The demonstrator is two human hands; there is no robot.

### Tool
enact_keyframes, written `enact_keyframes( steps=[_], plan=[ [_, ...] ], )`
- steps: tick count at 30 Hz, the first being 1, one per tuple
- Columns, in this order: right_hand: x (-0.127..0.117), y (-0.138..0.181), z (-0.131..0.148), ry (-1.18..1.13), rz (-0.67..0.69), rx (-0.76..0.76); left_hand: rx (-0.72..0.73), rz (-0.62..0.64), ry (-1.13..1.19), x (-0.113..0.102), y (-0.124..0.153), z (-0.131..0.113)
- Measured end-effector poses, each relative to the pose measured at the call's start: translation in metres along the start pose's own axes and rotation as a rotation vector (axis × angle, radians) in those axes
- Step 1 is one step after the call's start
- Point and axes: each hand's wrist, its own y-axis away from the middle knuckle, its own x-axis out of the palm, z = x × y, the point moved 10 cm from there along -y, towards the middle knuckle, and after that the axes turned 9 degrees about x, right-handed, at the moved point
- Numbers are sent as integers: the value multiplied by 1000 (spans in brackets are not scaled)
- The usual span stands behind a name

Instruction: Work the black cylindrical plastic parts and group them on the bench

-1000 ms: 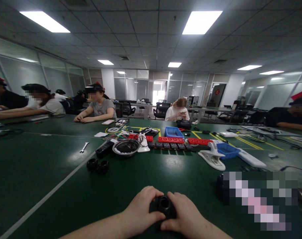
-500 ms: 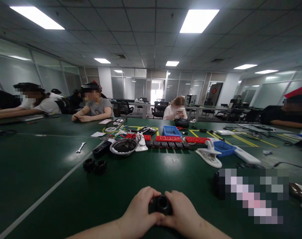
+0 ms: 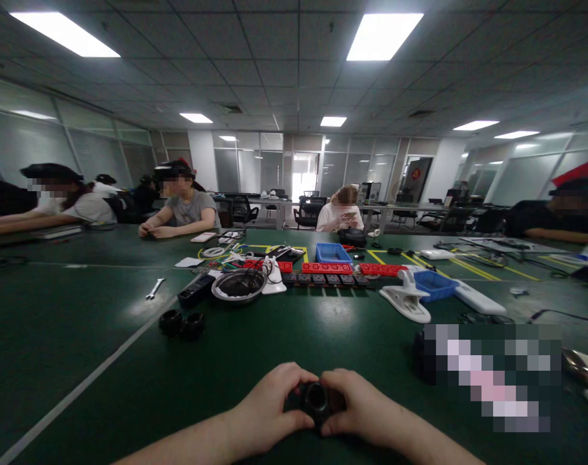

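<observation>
Both my hands meet low in the middle of the view over the green table (image 3: 104, 336). My left hand (image 3: 269, 403) and my right hand (image 3: 359, 407) are each closed around a small black ring-shaped part (image 3: 315, 399), whose round opening faces me between my fingers. Two similar black ring parts (image 3: 181, 323) lie on the table to the upper left, well apart from my hands.
Farther back lie a metal bowl (image 3: 239, 286), a black box (image 3: 193, 290), a small wrench (image 3: 154, 289), red and black strips (image 3: 330, 268), blue bins (image 3: 333, 252), and a white clamp (image 3: 406, 302). Several people sit around the table. A blurred patch (image 3: 492, 374) lies at right.
My hands have stayed closed on the black ring part and shifted only slightly. The view has drifted a little, with the table items sitting a bit further left.
</observation>
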Motion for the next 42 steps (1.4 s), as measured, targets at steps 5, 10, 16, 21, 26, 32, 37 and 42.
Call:
enact_keyframes(
  steps=[5, 10, 16, 21, 26, 32, 37, 42],
  plan=[
    [-2, -3, -1, 126, -186, 112, -99, -182, -76, -4, 5, 12],
    [-4, -1, 4, 43, -112, 105, -57, -156, -70, -6, 3, 8],
    [-7, 5, 11, -6, 43, -49, 84, -13, -26, -5, -1, -5],
    [-4, 1, 8, 51, -9, -24, 65, -7, -30, -1, 0, -4],
    [-5, 0, 10, 209, -207, 83, -95, -133, -71, -2, 2, 8],
    [-7, 3, 14, 197, -224, 62, -58, -84, -51, -1, 0, 7],
    [-4, 7, 19, 107, -4, -178, 28, 39, 27, 4, -2, 4],
    [-3, 4, 12, 41, 49, -199, -50, 31, 23, 5, -3, 9]
  ],
)
